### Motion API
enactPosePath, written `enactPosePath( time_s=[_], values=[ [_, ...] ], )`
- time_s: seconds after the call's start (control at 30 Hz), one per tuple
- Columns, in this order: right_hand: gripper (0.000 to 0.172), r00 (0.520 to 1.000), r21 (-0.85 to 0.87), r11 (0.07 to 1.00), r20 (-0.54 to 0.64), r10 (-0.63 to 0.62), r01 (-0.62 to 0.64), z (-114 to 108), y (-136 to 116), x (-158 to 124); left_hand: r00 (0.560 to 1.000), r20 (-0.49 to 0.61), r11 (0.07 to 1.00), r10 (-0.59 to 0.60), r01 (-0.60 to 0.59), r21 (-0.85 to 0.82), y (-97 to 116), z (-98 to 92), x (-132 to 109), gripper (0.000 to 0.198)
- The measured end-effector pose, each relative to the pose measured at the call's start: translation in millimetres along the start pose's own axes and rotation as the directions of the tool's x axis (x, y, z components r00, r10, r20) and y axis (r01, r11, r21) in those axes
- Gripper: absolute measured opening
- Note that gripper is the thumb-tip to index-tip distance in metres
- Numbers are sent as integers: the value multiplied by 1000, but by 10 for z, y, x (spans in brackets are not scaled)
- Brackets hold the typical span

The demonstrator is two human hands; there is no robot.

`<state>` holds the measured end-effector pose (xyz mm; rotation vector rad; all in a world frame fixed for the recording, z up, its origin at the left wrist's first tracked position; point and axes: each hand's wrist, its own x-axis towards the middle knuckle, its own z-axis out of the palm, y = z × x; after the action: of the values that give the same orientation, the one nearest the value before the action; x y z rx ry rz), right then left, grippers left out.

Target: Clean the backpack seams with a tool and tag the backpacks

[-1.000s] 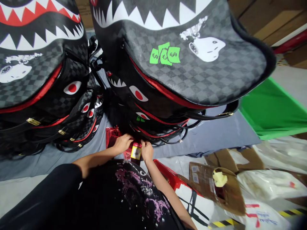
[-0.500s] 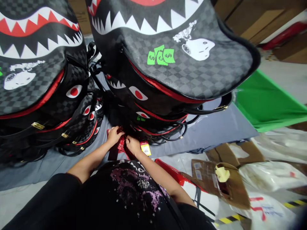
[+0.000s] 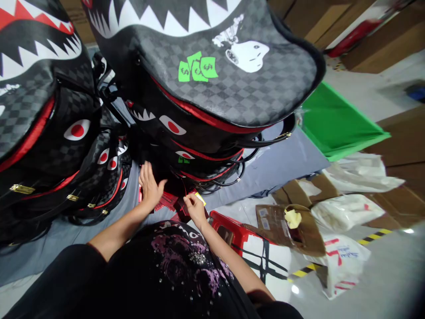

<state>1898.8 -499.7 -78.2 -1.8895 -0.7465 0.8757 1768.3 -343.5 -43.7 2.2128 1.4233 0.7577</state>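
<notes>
My left hand [image 3: 151,187] is open, its fingers stretched out and thumb apart, over red printed tags [image 3: 165,202] on the grey cloth. My right hand [image 3: 195,209] is closed in a pinch; a thin red string [image 3: 185,188] rises from its fingertips. Beside that hand lies a dark red card [image 3: 182,208], and a yellow label [image 3: 200,198] shows partly behind the fingers. Just beyond both hands stands a stack of black checkered bags [image 3: 212,97] with shark teeth, red eyes and red-edged zips. The far ends of the tags are hidden in shadow.
Another stack of similar bags [image 3: 29,119] stands at the left. Grey cloth [image 3: 282,159] covers the table. A green sheet [image 3: 338,122] is at the right. Below are a red stool [image 3: 229,228], an opened cardboard box [image 3: 275,226] and white plastic bags [image 3: 348,217].
My left hand has lifted off the red tags and spread its fingers. My right hand has moved slightly away from it, still pinched. The view has shifted right.
</notes>
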Motion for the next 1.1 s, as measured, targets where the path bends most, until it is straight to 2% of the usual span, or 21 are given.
enactPosePath(
  time_s=[0.07, 0.13, 0.2, 0.27, 0.33, 0.4, 0.43, 0.5, 0.57, 0.63, 0.73, 0.8, 0.87, 0.93, 1.0, 1.03, 1.1],
  values=[
    [26, 999, 34, 999, -28, -32, 33, 7, -47, -41, 980, 141, 986, 142, -127, -108, 201, -4, -209, 67],
    [26, 997, 48, 997, -29, -67, 68, 23, -86, -68, 919, 350, 960, 184, -91, -266, 379, 63, -367, 45],
    [26, 995, 41, 994, -14, -98, 99, 16, -111, -92, 852, 488, 938, 189, -10, -346, 500, 154, -431, 28],
    [28, 993, 21, 993, -10, -115, 116, -40, -142, -102, 838, 517, 940, 176, 12, -341, 553, 221, -412, 28],
    [29, 987, -42, 989, -73, -144, 141, -151, -197, -82, 848, 502, 953, 172, -14, -302, 556, 244, -347, 30],
    [33, 965, -222, 960, -158, -211, 173, -293, -274, -28, 855, 490, 966, 168, -43, -255, 545, 234, -269, 30],
    [36, 951, -348, 920, -177, -252, 180, -366, -313, 6, 851, 496, 974, 173, -72, -215, 545, 224, -232, 32],
    [38, 936, -581, 793, -143, -321, 184, -496, -362, 65, 824, 534, 982, 190, -163, -97, 562, 207, -167, 35],
    [34, 929, -680, 706, -98, -358, 200, -589, -351, 88, 783, 587, 964, 204, -265, 18, 600, 206, -117, 37],
    [30, 907, -635, 738, -137, -399, 229, -642, -278, 71, 753, 623, 944, 212, -322, 68, 650, 222, -81, 39],
    [34, 879, -380, 895, -310, -362, 234, -669, -141, 36, 723, 648, 938, 239, -343, 37, 740, 262, -48, 38],
    [36, 888, -232, 949, -357, -289, 216, -674, -100, 49, 698, 665, 933, 268, -360, 1, 821, 292, -35, 36],
    [32, 909, -152, 965, -331, -253, 213, -688, -115, 93, 674, 679, 929, 291, -368, -34, 918, 324, -23, 34],
    [27, 928, -106, 969, -283, -243, 221, -728, -162, 140, 668, 685, 941, 291, -330, -78, 1016, 356, -4, 31],
    [25, 932, -85, 974, -284, -227, 212, -801, -204, 162, 653, 707, 959, 274, -245, -145, 1087, 377, 32, 28],
    [25, 925, -81, 977, -314, -213, 197, -849, -215, 159, 626, 734, 964, 265, -181, -194, 1103, 378, 57, 28],
    [26, 896, -68, 985, -408, -174, 160, -954, -216, 129, 525, 806, 955, 272, -46, -292, 1095, 356, 117, 28]
  ],
)
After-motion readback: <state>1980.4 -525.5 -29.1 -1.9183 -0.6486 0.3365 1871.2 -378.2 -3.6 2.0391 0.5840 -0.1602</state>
